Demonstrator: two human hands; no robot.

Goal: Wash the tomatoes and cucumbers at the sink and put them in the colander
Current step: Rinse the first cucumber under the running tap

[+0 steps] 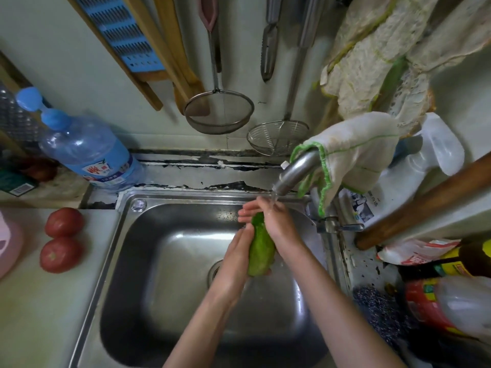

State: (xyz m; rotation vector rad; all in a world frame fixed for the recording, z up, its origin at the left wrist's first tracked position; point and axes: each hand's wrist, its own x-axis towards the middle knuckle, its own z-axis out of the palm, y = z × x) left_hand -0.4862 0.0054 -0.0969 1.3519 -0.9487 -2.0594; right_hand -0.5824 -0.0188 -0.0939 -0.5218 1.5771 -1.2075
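The cucumber is held over the sink, its top end under the running tap at about 1 o'clock of the basin. The left hand grips its lower half and the right hand wraps its upper end. Wet skin is slippery, so a loose grip could drop it toward the drain (and dirty it again). Two tomatoes sit on the counter at 9 o'clock, seemingly unwashed and round enough to roll. The basin holds nothing loose. A pink object at the far 9 o'clock edge may be the colander, but its contents are out of view. A capped water bottle stands at 10 o'clock.
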